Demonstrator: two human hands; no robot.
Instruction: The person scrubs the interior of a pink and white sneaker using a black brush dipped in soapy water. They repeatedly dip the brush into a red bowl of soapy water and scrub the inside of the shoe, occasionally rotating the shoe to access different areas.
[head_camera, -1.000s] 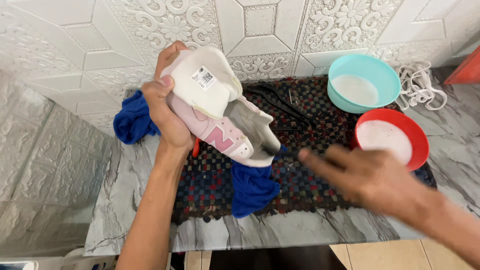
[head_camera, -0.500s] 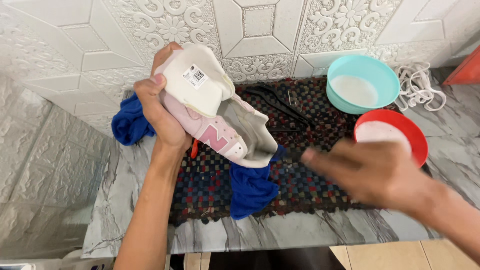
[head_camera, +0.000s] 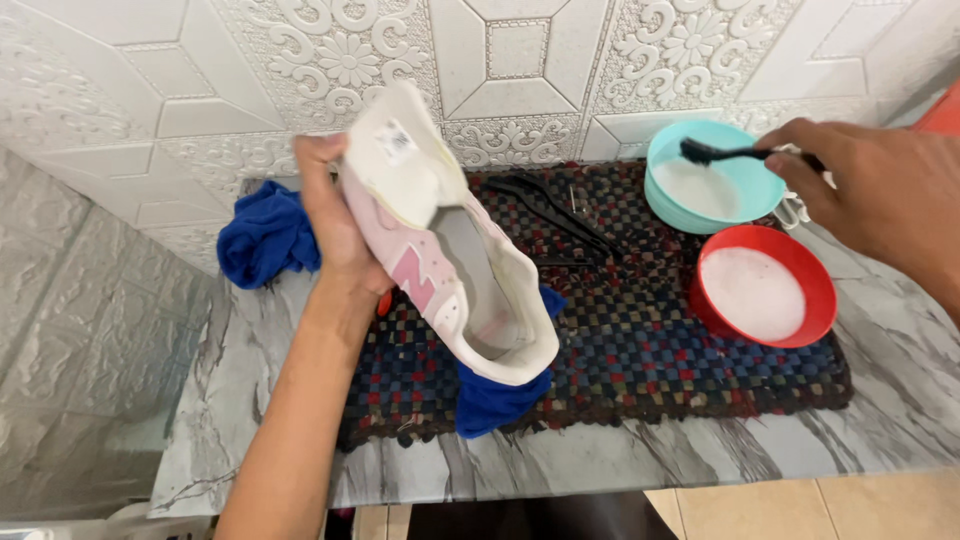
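Pink-white sneaker (head_camera: 455, 270) held up over checkered mat (head_camera: 640, 340), left hand (head_camera: 335, 215) clamped round its heel end, tongue flipped up. Right hand (head_camera: 875, 185) grips black brush (head_camera: 730, 153), bristles over teal bowl (head_camera: 705, 180). Red bowl (head_camera: 765, 290) just beside. Blue cloth (head_camera: 265, 235) on marble counter (head_camera: 900, 400).

— What lies on the table (head_camera: 900, 420)?

— A woven checked mat (head_camera: 650, 350) in dark blue, red and cream covers most of the grey-veined marble top. A red bowl (head_camera: 765, 287) with white foamy liquid stands on its right part.

— And the cloth?

— A blue cloth (head_camera: 265, 235) is bunched at the mat's left end, against the wall; another blue piece (head_camera: 495, 400) shows near the mat's front edge.

— Behind it all?

— White embossed wall tiles (head_camera: 520, 50) with flower patterns. Black laces (head_camera: 560, 215) lie on the mat near the wall.
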